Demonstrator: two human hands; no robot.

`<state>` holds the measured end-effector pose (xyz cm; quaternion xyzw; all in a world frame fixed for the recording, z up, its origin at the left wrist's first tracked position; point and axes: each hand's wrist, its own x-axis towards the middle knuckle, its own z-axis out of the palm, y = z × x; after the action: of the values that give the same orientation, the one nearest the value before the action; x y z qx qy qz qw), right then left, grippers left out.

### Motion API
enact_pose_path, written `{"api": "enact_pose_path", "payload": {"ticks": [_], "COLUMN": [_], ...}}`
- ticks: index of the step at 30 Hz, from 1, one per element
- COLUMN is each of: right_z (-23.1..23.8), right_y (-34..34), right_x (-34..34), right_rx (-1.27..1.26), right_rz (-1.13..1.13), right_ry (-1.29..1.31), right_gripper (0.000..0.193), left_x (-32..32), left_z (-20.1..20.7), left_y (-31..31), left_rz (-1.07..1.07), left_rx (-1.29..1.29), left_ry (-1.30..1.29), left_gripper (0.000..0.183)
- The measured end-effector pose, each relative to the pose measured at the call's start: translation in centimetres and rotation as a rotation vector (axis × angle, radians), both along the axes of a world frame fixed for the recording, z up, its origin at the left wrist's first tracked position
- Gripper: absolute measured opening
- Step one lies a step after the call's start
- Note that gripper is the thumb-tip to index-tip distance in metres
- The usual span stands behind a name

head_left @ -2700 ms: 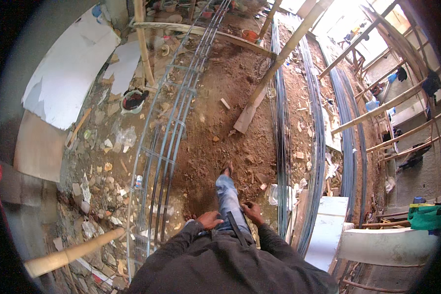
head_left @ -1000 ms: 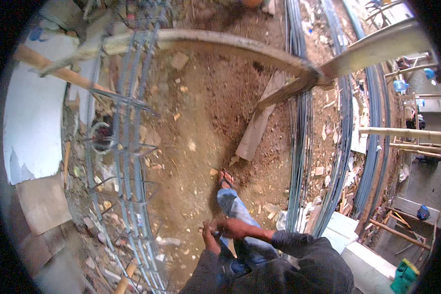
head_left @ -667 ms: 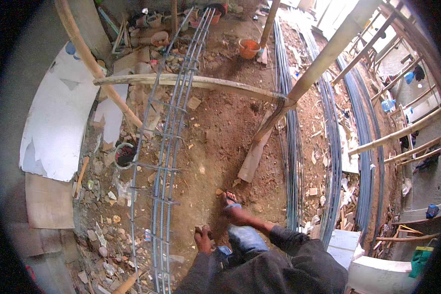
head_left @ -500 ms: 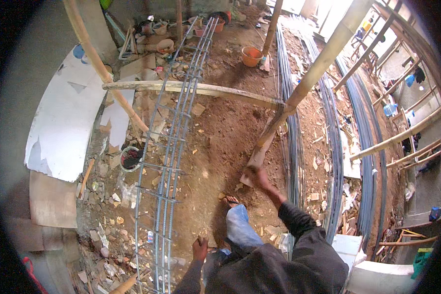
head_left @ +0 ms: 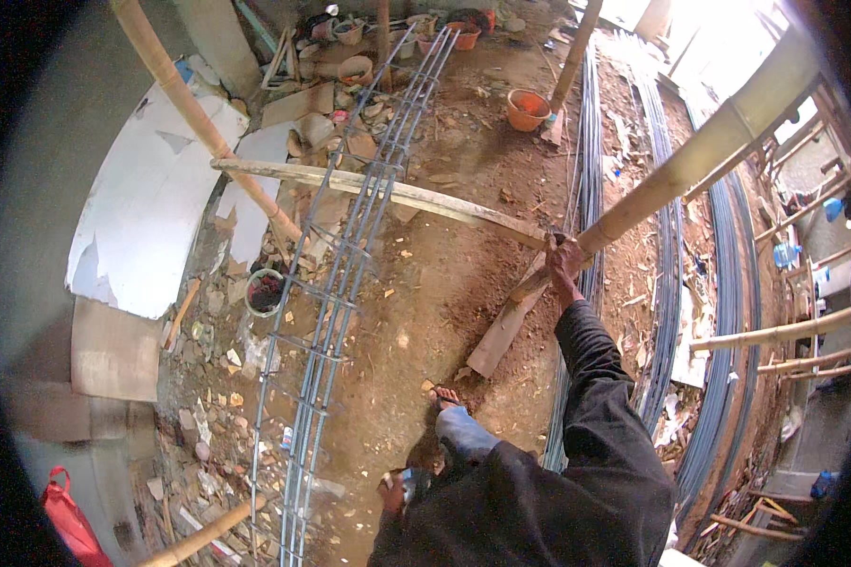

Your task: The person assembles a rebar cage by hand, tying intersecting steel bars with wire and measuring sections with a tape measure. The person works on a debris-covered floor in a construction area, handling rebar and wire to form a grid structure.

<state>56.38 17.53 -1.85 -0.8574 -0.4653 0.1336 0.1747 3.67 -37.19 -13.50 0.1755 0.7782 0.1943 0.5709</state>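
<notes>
While the right hand point(head_left: 564, 257) clenches the slanting bamboo pole point(head_left: 690, 165) and the left hand point(head_left: 394, 491) grips something unclear, loose rubble point(head_left: 208, 378) underfoot could cause slipping.

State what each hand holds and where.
Right hand grips the slanted bamboo pole near its lower end. Left hand holds a small object, too blurred to identify.
</notes>
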Motion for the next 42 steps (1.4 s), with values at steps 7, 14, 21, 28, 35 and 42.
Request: {"api": "enact_pose_path", "payload": {"ticks": [7,14,21,28,35,42], "right_z": [-2.9,-6.8,-7.6,1.3,-1.7,-3.4], "right_y": [2.1,3.9,5.1,2.8,4.1,4.9], "right_x": [3.2,6.7,10.0,2.9,-1.4,-2.1], "right_rx": [0.216,0.267,0.135,0.382,0.320,0.392], "right_rz": [0.474,0.230,0.397,-0.070,0.232,0.341], "right_ry": [-0.473,-0.134,-0.653,0.692,0.183,-0.130], "right_gripper": [0.023,0.029,0.039,0.050,0.047,0.049], "left_x": [4.5,2.0,1.6,4.1,5.3,5.3], "left_z": [-2.0,-2.4,-1.0,-3.3,-4.3,-1.8], "left_y": [4.7,4.8,4.2,4.2,3.7,1.7], "left_rz": [-0.184,-0.230,0.358,0.273,0.126,0.350], "left_rx": [0.293,0.643,0.245,0.357,0.367,0.261], "left_ry": [0.066,0.649,0.012,0.010,0.045,0.057], "left_gripper": [0.050,0.026,0.030,0.028,0.033,0.028]}}
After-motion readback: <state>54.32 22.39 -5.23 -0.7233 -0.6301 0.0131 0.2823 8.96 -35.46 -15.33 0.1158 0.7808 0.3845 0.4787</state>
